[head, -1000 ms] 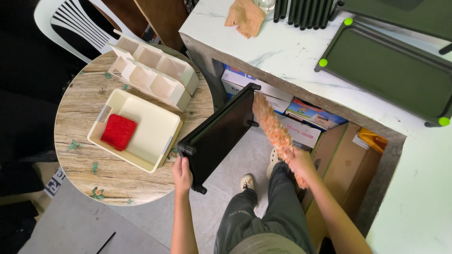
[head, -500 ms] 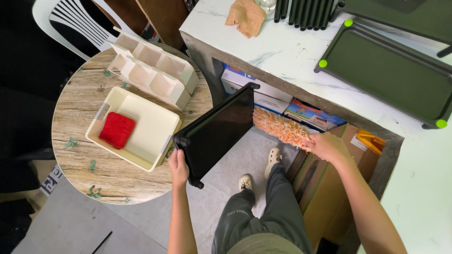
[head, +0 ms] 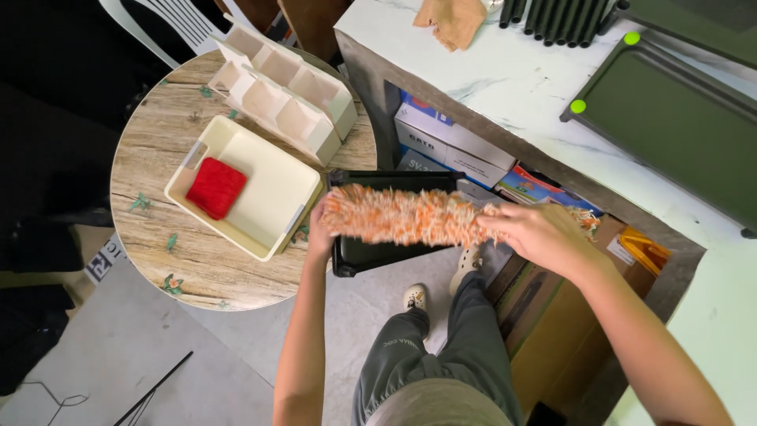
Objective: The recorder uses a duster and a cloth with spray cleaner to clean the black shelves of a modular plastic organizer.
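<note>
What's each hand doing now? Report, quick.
Left hand: closed on the black tray.
Right hand: closed on the orange fluffy duster.

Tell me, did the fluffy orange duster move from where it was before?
Yes. The orange duster swung from pointing down beside the counter to lying sideways across the black tray, closer to the round table. The right hand holds it.

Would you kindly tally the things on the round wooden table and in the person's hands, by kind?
Cream open tray: 1
Red pad inside the tray: 1
Cream divided organiser: 1
Black tray held by the left hand: 1
Orange-and-white fluffy duster held by the right hand: 1
Total: 5
</note>
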